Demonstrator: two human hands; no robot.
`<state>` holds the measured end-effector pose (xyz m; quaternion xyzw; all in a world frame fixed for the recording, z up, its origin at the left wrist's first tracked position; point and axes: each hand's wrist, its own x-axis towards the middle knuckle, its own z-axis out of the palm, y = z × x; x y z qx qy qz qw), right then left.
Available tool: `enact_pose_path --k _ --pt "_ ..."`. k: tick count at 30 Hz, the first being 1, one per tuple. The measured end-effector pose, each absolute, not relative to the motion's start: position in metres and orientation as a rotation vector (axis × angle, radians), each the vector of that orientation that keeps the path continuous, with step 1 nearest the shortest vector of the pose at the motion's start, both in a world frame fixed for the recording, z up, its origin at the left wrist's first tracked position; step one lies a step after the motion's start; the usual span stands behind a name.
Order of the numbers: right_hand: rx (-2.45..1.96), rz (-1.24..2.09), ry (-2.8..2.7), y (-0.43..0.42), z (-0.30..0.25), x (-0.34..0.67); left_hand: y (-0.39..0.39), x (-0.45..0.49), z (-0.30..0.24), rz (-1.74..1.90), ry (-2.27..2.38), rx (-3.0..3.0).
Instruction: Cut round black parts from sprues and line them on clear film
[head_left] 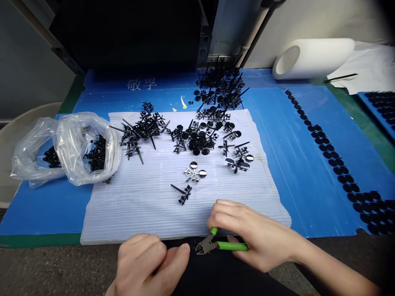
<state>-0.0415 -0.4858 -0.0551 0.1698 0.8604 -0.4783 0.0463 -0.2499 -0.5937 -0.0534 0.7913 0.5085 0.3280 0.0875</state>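
Our right hand [253,234] clenches the green-handled cutters [206,243] at the sheet's [138,205] near edge, within reach of the spread black sprues [197,139], while our left hand [148,263] curls loosely, apparently empty.

The side cutters [231,246] have dull steel heads and smooth, glossy green plastic grips. The moulded parts [197,139] are shiny black plastic, lying on a ribbed, translucent plastic sheet [138,209]; the clear polythene bag [74,135] looks thin and crinkled, the blue board [308,164] matt.
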Motion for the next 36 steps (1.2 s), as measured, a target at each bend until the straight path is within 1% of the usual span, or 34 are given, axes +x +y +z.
enact_pose_path --k 6,10,14,24,26,29,31,33,35,36 --pt "0.519 -1.406 2.617 -0.484 -0.054 -0.041 -0.595 -0.249 -0.052 0.874 1.547 2.374" --pt "0.525 -1.330 2.630 -0.484 -0.052 -0.041 -0.599 -0.249 -0.056 0.944 1.603 2.450" --pt "0.519 -1.291 2.647 -0.483 -0.051 -0.040 -0.599 -0.249 -0.057 0.964 1.561 2.512" --pt "0.539 -1.326 2.676 -0.484 -0.056 -0.038 -0.596 -0.248 -0.056 0.998 1.518 2.539" --pt "0.529 -1.427 2.672 -0.483 -0.059 -0.037 -0.594 -0.248 -0.057 1.025 1.543 2.521" --pt "0.611 -1.727 2.587 -0.485 -0.064 -0.037 -0.591 -0.248 -0.056 1.026 1.576 2.533" --pt "0.762 -1.997 2.448 -0.490 -0.067 -0.041 -0.589 -0.248 -0.055 1.023 1.562 2.585" --pt "0.874 -2.340 2.217 -0.496 -0.071 -0.049 -0.588 -0.249 -0.054 0.986 1.549 2.618" --pt "0.880 -2.651 1.945 -0.503 -0.074 -0.059 -0.588 -0.250 -0.052 0.881 1.547 2.616" --pt "0.886 -2.737 1.842 -0.506 -0.075 -0.064 -0.588 -0.250 -0.050 0.817 1.556 2.593"
